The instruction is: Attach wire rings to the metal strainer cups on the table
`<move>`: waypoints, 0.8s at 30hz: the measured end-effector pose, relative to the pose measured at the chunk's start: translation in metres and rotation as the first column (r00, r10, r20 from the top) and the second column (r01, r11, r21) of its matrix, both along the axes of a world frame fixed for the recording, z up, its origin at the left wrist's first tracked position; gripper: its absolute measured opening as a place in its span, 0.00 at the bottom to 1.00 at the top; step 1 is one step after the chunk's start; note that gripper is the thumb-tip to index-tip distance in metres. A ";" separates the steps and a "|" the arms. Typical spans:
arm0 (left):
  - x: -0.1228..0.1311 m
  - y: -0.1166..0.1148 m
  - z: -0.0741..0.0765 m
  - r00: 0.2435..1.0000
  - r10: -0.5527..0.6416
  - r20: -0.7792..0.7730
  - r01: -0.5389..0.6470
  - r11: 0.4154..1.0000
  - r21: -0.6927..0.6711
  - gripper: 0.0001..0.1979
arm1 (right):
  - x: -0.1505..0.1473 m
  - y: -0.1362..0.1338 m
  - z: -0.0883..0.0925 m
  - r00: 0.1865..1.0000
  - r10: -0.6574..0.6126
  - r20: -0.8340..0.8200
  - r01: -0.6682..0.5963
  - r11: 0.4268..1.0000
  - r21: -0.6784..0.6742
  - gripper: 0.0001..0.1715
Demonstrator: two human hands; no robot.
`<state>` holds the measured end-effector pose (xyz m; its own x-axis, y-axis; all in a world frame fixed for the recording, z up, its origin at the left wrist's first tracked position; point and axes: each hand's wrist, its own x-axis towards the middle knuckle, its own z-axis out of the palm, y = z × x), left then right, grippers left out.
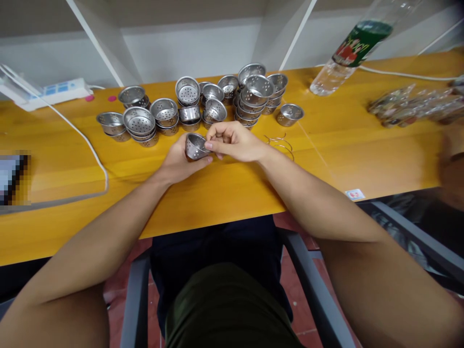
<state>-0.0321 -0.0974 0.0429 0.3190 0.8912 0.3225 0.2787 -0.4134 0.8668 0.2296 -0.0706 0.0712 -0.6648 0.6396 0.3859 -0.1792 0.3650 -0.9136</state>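
A small metal cup with holes (196, 147) is held tilted by my left hand (181, 162), whose fingers wrap round its left side and underside. My right hand (232, 140) is at the cup's right rim, thumb and fingers pinched together; anything between them is too small to make out. Behind my hands stand several stacks of similar perforated cups (139, 121). One single cup (290, 114) sits apart to the right. Thin copper-coloured wire pieces (281, 142) lie on the table just right of my right hand.
On the yellow table (224, 193) are a power strip (58, 92) with a white cable at the left, a partly visible device (9, 176), a plastic bottle (348, 55), plastic-wrapped items (409, 104) and a small label (354, 194). Part of another person shows at the right edge.
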 end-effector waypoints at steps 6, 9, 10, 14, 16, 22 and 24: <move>-0.003 0.002 -0.001 0.998 0.018 -0.058 -0.014 0.997 0.074 0.36 | -0.004 -0.001 -0.002 1.000 0.008 0.014 -0.008 1.000 -0.013 0.38; -0.004 0.002 -0.001 0.998 0.021 -0.066 -0.015 0.995 0.097 0.34 | -0.003 -0.001 -0.003 1.000 0.009 0.008 -0.009 1.000 -0.009 0.37; -0.004 0.001 -0.001 0.998 0.021 -0.066 -0.014 0.994 0.104 0.35 | -0.003 -0.001 -0.004 1.000 0.013 0.004 -0.013 1.000 -0.007 0.37; -0.004 0.000 -0.001 0.998 0.014 -0.061 -0.007 0.993 0.120 0.37 | -0.001 0.002 -0.006 0.999 0.041 0.002 -0.041 0.999 0.011 0.35; -0.003 0.001 -0.004 0.998 0.015 -0.057 -0.007 0.991 0.131 0.39 | 0.000 0.003 -0.007 0.999 0.040 0.010 -0.040 0.998 0.046 0.33; 0.000 0.011 -0.016 0.997 0.038 0.062 -0.045 0.993 0.107 0.49 | 0.005 0.003 -0.010 0.963 -0.263 -0.056 0.268 0.919 0.291 0.28; -0.001 0.014 -0.017 0.993 0.048 0.105 -0.057 0.995 0.083 0.51 | 0.009 0.002 -0.008 0.942 -0.336 -0.023 0.315 0.855 0.413 0.23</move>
<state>-0.0335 -0.0838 0.0262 0.2339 0.8734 0.4271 0.2137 -0.4747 0.8538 0.2382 -0.0685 0.0627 -0.4703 0.6171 0.6309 0.0550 0.7339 -0.6770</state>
